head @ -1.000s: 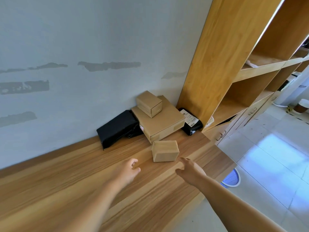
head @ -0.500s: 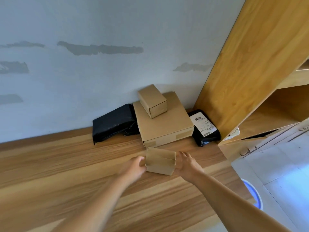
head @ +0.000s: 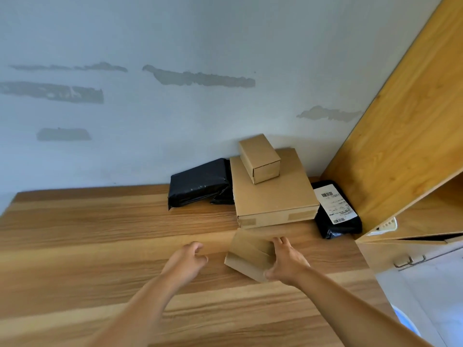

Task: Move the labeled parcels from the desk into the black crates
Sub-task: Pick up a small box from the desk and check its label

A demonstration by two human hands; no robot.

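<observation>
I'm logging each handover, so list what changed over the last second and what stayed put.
Both hands reached in to the small cardboard box and took it between them. Now the right hand alone grips it, tilted, and the left hand has let go. The flat carton, the box on top and both black mailers stayed.

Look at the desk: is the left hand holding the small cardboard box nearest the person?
No. The left hand is off the small cardboard box, its fingers loosely curled round nothing; only the right hand grips it.
</observation>
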